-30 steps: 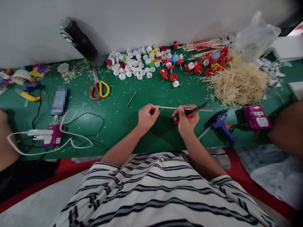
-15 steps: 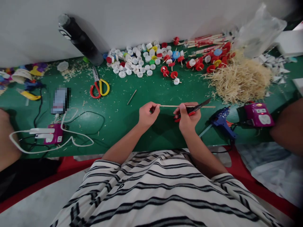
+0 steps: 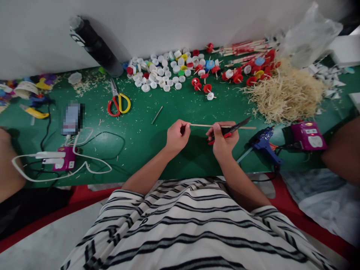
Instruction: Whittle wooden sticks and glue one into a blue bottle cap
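Observation:
A thin wooden stick [image 3: 201,125] runs level between my two hands above the green table. My left hand [image 3: 178,137] pinches its left end between thumb and fingertips. Farther along, my right hand [image 3: 223,138] is closed round the stick, and the stick's free end pokes out to the right. The same hand also grips a tool with a dark pointed blade [image 3: 243,122] and red handle parts; its exact kind is partly hidden by the fingers. A short metal rod [image 3: 156,115] lies on the table beyond my left hand.
Scissors [image 3: 119,103], a phone [image 3: 72,119] and a black bottle [image 3: 98,48] are on the left. Bottle caps [image 3: 160,71] and wood shavings [image 3: 287,93] spread along the back. A blue glue gun [image 3: 266,144] lies right of my hand; other people's arms are at both sides.
My left hand has shifted very slightly right along the stick, its fingers still closed. The right hand, stick and tool look almost unmoved.

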Demonstrator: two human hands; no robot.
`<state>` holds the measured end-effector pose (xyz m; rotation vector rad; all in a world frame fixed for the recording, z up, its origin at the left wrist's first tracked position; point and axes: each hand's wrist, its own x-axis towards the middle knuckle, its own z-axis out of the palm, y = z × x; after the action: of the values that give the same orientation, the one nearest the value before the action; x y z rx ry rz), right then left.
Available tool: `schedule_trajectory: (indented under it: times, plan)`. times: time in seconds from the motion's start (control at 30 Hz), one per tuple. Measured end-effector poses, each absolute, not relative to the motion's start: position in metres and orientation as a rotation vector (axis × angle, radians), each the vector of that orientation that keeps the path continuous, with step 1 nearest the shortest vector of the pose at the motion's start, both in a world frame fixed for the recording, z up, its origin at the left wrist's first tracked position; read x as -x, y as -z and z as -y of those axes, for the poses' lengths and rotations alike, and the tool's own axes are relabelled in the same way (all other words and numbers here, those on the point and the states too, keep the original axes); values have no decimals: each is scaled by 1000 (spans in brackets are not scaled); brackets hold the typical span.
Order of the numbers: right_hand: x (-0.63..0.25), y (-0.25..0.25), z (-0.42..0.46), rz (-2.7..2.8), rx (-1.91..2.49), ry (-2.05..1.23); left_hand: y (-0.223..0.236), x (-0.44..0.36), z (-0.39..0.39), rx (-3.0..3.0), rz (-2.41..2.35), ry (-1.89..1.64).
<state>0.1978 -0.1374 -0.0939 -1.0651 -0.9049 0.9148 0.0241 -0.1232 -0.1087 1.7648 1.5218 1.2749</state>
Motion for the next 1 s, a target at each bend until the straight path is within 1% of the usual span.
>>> schedule_trajectory:
  times: [0.17,0.4,0.63,1.0]
  plan:
    - [-200,96,137,889,1048,-924,108,-23,124,-1718,-1494,-1269]
    - [-203,102,136,861,1062,-918,110,-25,125,-1535,-1324,-1299]
    - [-204,103,135,857,1046,-900,109,-24,124,-1638,-1355,-1304]
    - [-205,107,133,837,1024,-909,112,-26,123,-1577,-1200,-1417]
